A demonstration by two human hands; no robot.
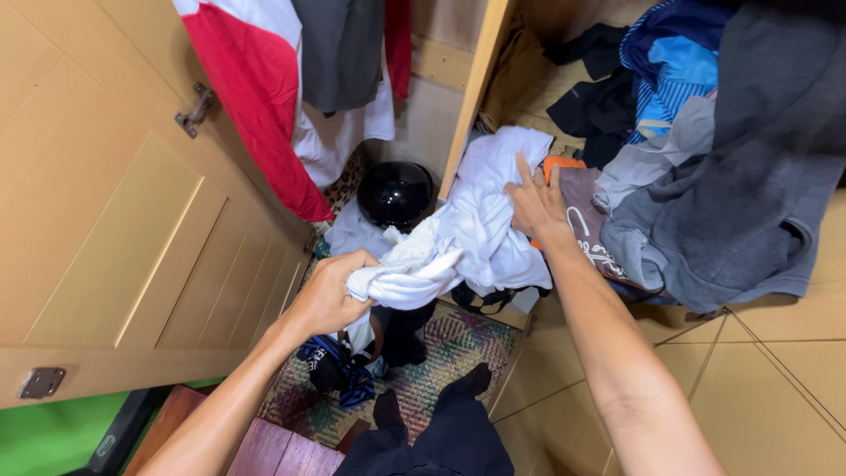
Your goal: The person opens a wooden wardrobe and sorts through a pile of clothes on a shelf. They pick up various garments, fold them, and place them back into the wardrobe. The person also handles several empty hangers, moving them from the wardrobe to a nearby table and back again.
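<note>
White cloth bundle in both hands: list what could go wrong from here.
1. The left hand grips only one bunched end of the white cloth bundle; the loose part could sag onto the black helmet below.
2. The right hand presses the cloth beside the grey garment pile; pulling may drag neighbouring clothes off the shelf.
</note>
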